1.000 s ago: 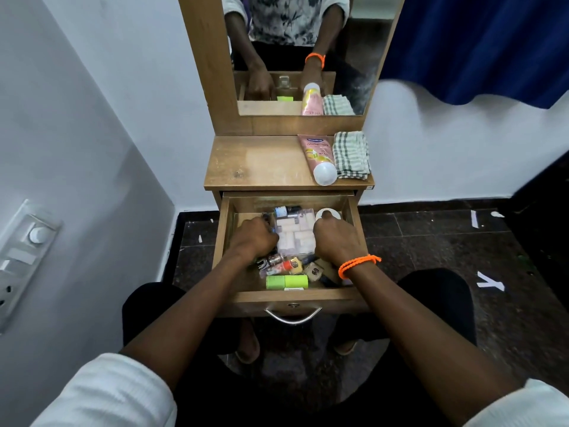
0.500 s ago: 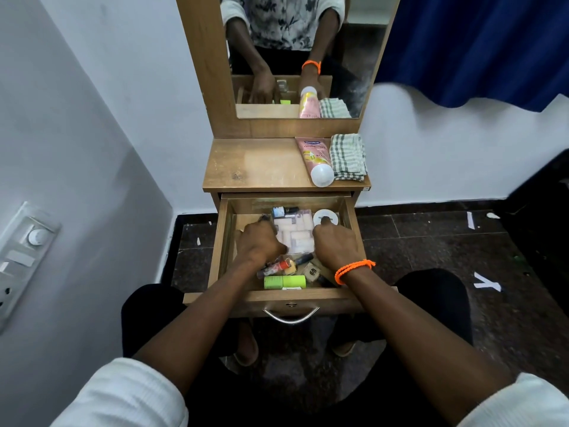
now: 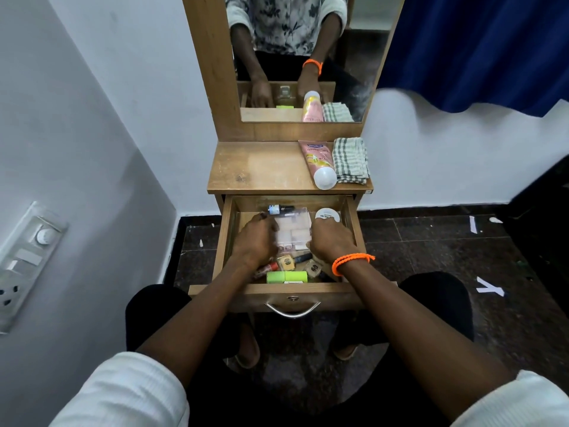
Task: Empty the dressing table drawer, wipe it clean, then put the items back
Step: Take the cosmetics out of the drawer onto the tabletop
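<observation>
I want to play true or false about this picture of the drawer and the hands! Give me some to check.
1. The drawer is pulled open. True.
2. The pink tube lies inside the drawer. False: it lies on the tabletop, beside the checked cloth.
3. Both hands are on the clear box. True: the left hand and the right hand are at its two sides.
4. The orange band is on the left wrist. False: it is on the right wrist.
5. The green tube lies near the drawer's front. True.
</observation>
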### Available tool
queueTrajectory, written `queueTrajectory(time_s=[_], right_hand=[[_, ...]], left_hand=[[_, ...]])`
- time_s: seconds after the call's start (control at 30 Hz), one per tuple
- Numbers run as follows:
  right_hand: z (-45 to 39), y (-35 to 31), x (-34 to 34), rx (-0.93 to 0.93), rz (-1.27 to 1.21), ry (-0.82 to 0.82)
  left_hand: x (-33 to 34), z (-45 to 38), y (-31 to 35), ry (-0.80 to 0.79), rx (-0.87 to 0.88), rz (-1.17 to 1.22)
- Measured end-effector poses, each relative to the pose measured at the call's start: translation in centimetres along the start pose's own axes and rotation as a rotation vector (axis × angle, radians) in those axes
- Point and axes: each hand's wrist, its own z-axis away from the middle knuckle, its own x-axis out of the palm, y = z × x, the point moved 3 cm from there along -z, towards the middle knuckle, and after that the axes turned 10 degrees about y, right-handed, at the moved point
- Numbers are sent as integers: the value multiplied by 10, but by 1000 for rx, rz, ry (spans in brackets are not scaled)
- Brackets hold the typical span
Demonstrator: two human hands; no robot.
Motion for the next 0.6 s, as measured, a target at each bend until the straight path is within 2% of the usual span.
queueTrajectory(time_s=[0.27,0.47,0.6], right_hand=[[-9,2,8,154,-228,-118],[-21,8,7,271,-395,-137],[-22,5,8,275,-376,-117]], left_hand=[[5,0,1,25,-115,189],[2,-8,9,-79,-211,160],[10,-11,14,-79,-285,118]])
